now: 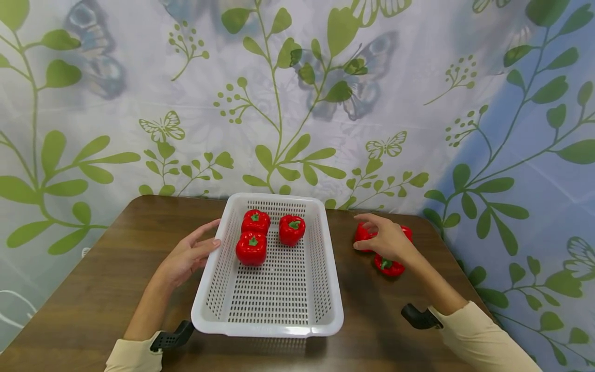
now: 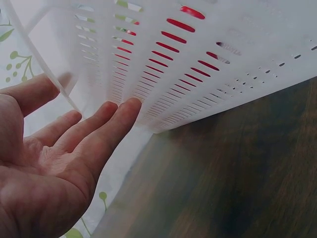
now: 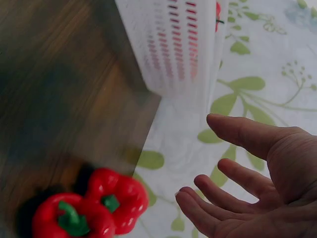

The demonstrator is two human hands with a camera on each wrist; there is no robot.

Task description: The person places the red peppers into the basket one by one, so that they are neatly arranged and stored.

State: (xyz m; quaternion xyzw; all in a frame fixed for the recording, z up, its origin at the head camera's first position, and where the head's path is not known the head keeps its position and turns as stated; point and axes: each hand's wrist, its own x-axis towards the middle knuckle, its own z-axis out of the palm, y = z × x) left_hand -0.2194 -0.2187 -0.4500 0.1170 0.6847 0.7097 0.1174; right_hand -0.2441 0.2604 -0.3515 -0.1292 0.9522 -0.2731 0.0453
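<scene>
A white perforated plastic basket [image 1: 267,299] stands on the table with three red bell peppers [image 1: 251,249] inside, toward its far left part. My left hand [image 1: 190,257] is at the basket's left side, its thumb by the rim and its fairly straight fingers [image 2: 106,131] along the outer wall. To the right of the basket, my right hand [image 1: 383,238] hovers over more red bell peppers [image 1: 389,266], its fingers spread and loosely bent with nothing between them. It partly hides those peppers in the head view. Two peppers [image 3: 74,218] with green stems show below it in the right wrist view.
The brown wooden table [image 1: 116,258] ends at a hanging cloth [image 1: 195,103] printed with green leaves and butterflies, behind and to the right. Black wrist straps [image 1: 172,337] sit at both sleeves. A white cord [image 1: 14,310] shows beyond the table's left edge.
</scene>
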